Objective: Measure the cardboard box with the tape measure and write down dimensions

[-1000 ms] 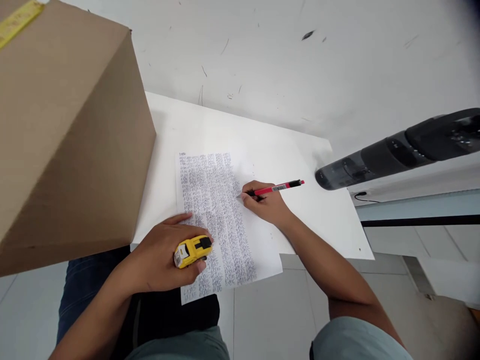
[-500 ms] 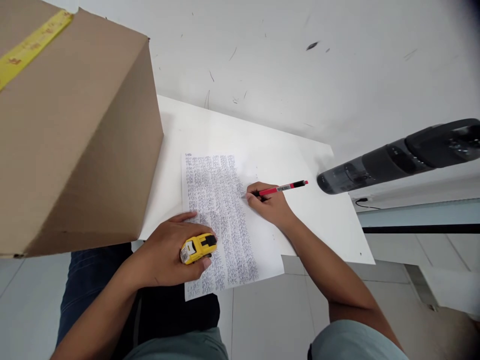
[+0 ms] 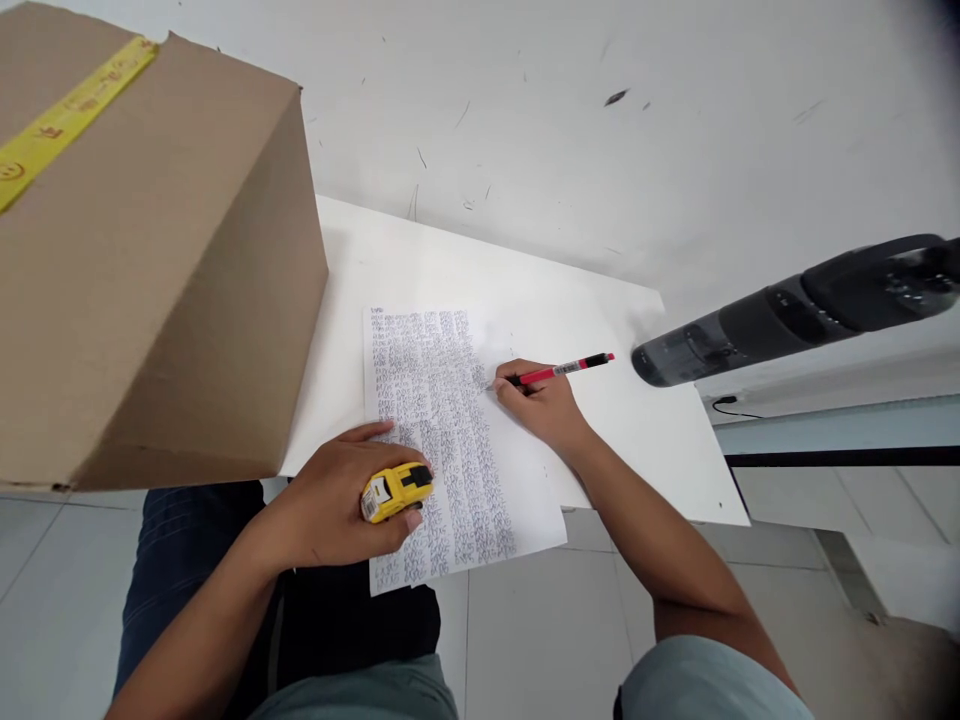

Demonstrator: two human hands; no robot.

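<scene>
A sheet of paper covered in dense handwriting lies on a white desk, its near end hanging over the desk edge. My right hand is closed around a red pen, the tip touching the paper near its right side. My left hand rests on the paper's lower left corner, with a small yellow toy car lying on top of its fingers.
A large cardboard box with yellow tape stands on the desk's left part. A dark cylindrical device juts in from the right above a white ledge with a cable. Grey floor tiles lie below; my knees show at the bottom.
The pen and my right hand have shifted slightly along the line of writing. The view has drifted a little; my left hand and the toy car stay put.
</scene>
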